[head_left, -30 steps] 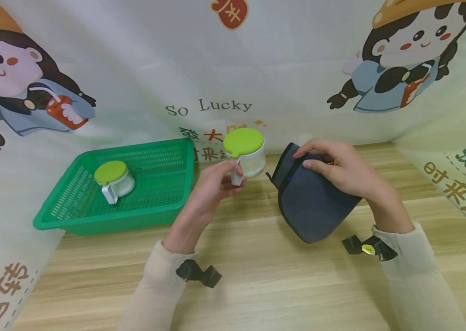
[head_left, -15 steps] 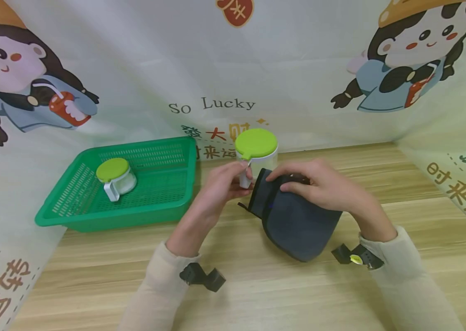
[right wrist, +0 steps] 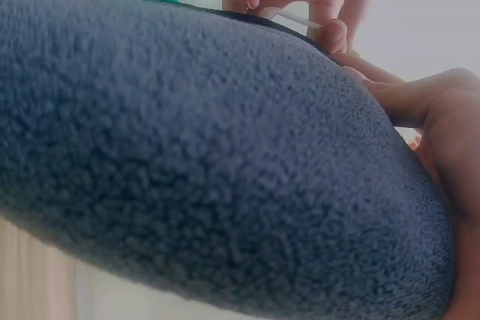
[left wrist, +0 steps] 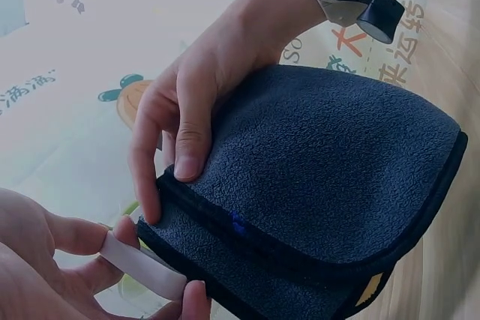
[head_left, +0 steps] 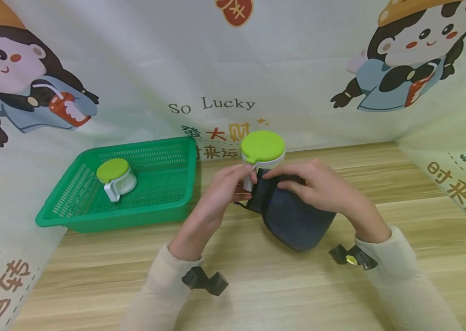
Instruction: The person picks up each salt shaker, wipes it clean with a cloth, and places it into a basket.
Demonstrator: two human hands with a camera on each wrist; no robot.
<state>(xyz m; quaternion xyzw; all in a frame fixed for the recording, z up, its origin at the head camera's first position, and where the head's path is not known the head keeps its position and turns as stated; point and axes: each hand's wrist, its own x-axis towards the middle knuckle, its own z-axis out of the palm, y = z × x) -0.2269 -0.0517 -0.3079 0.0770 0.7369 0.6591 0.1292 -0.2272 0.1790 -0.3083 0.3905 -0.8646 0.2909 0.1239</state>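
Note:
A clear seasoning jar [head_left: 263, 147] with a lime-green lid and white handle is held by my left hand [head_left: 226, 188], fingers pinching the handle [left wrist: 145, 266]. My right hand [head_left: 317, 188] grips a folded dark grey fleecy cloth [head_left: 295, 220] with black edging and a small loop. In the head view, the cloth overlaps the jar's lower front, hiding much of its body. In the left wrist view, the cloth's edge lies right at the handle, with the right thumb on top of the fold. The cloth fills most of the right wrist view.
A green plastic basket [head_left: 115, 223] stands on the wooden table [head_left: 258, 294] at left. Inside it sits a second jar [head_left: 117, 177] with a green lid and white handle. Behind the table hangs a printed white sheet [head_left: 200, 59].
The jar in my left hand has moved right. My right hand has brought the cloth left and against the jar's front. The basket and the jar inside it stay put.

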